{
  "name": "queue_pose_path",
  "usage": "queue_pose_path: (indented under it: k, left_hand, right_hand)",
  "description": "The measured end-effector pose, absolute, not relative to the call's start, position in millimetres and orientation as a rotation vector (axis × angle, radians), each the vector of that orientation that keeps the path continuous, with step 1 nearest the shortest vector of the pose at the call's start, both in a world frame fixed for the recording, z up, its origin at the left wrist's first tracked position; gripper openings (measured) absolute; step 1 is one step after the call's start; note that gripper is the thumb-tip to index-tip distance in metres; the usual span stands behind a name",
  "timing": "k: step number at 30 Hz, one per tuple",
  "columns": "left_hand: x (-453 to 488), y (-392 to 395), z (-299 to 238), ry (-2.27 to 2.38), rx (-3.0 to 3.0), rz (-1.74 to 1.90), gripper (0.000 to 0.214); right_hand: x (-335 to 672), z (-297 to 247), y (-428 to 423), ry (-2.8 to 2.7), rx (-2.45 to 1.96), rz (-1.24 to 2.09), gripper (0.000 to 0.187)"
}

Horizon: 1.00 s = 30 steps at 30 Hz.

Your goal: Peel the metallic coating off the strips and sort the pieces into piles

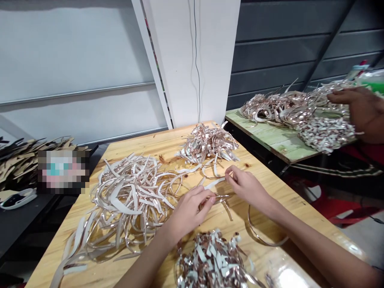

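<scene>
In the head view, my left hand [195,206] is closed, thumb against fingers. A thin shiny piece juts from its fingertips, and I cannot make out whether it is a strip or a tool. My right hand [244,185] pinches the end of a pale strip [214,183] that runs towards my left hand. Left of my hands spreads a large tangled heap of long rose-gold and white strips [129,192]. Beyond them sits a smaller bundle of shiny strips [207,142]. Short curled pieces [214,260] form a pile close to me, between my forearms.
The wooden table [144,150] stands before a white pillar [192,64]. At right, a green-topped table [264,134] bears more strip heaps, with another person's hand [366,110] above it. Brown pieces [18,168] lie on a dark table at left. A red chair [336,208] stands at right.
</scene>
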State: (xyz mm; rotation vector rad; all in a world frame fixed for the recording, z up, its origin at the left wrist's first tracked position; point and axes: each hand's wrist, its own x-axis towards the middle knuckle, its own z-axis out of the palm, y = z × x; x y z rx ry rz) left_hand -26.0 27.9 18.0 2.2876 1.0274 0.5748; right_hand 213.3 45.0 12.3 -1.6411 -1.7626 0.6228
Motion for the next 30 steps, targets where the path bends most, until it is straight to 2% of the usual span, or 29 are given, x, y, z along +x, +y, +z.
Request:
queue_pose_path:
  k: [11,18,24,27,30]
  left_hand:
    - [-26.2,22.3,17.1,0.955,2.255,0.636,0.029]
    - [-26.5,24.0,23.4,0.958,2.232,0.726,0.028]
    - [-25.4,19.0,21.7,0.889,1.974,1.027,0.025]
    - [-20.7,18.0,11.0,0.942,1.715,1.249,0.031]
    - [-15.0,15.5,1.8,0.927,1.547,1.161,0.042]
  right_hand:
    - [220.2,7.7,52.3,-1.887,-1.711,0.598,0.011]
    - [217.4,15.9,49.6,-1.692,-1.563,0.694,0.02]
    - [213.4,29.5,43.1,-1.227,-1.318,0.965,0.034]
    - [207.1,31.6,40.5,-1.014,-1.194,1.138,0.031]
    - [193.3,29.3,32.0,-0.882,-1.099,1.317,0.025]
